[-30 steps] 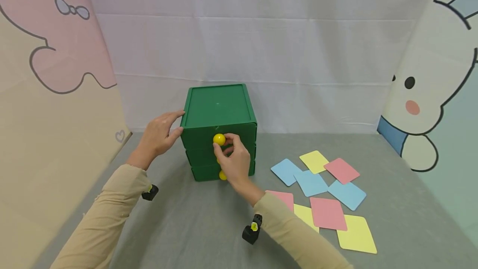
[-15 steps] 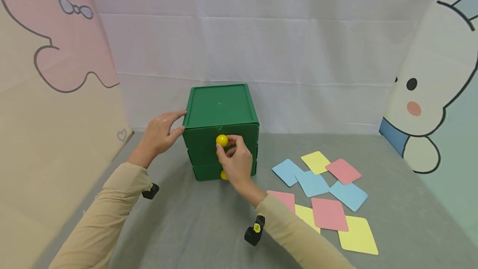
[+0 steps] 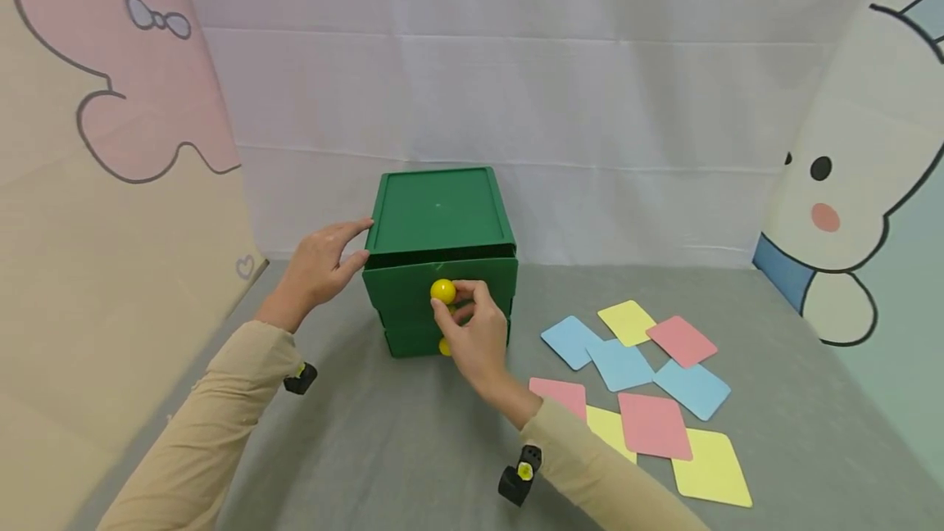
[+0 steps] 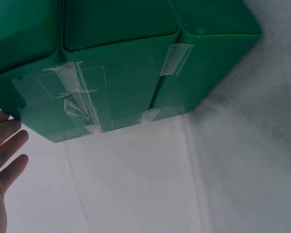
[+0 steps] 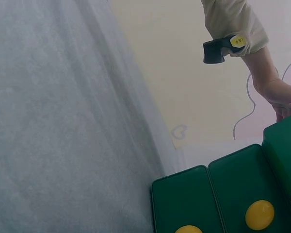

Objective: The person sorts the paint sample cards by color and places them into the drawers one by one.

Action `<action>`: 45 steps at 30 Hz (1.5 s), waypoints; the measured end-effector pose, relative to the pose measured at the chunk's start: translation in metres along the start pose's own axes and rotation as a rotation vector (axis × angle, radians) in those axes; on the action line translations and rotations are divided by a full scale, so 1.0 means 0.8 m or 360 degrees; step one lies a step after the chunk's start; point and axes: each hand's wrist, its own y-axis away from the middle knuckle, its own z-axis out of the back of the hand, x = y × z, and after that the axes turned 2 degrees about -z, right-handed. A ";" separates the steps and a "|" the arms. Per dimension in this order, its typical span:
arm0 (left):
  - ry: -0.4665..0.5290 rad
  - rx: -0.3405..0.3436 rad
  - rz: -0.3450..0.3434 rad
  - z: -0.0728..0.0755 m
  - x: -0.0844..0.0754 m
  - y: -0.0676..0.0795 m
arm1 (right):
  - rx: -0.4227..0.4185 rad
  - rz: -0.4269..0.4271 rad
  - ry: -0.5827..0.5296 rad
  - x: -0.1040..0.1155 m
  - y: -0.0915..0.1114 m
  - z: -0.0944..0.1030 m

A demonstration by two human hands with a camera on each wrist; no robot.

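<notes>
A green three-drawer box stands on the grey cloth, with round yellow knobs down its front. Its top drawer is pulled slightly out, leaving a dark gap beneath the lid. My right hand pinches the top yellow knob between thumb and fingers. At the box's upper left edge, my left hand touches the side with fairly straight fingers. In the left wrist view, clear tape runs over the box's side, and the left fingertips show by its corner. The middle knob shows in the right wrist view.
To the right of the box lie several blue, yellow and pink cards, among them a pink card and a blue card, some overlapping. A white cloth wall rises behind, and printed panels flank both sides.
The top drawer has come out a little toward me, opening a gap under the lid. My right hand has moved back with its knob; the left hand stays at the box's edge.
</notes>
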 end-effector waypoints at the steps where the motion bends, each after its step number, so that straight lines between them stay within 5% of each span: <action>1: -0.0001 0.0003 -0.0002 -0.001 -0.001 0.000 | 0.0001 -0.0004 -0.0001 0.001 0.001 0.002; 45: 0.0112 -0.0119 -0.0033 -0.009 0.002 0.006 | 0.0107 0.0240 0.0060 0.023 0.055 0.046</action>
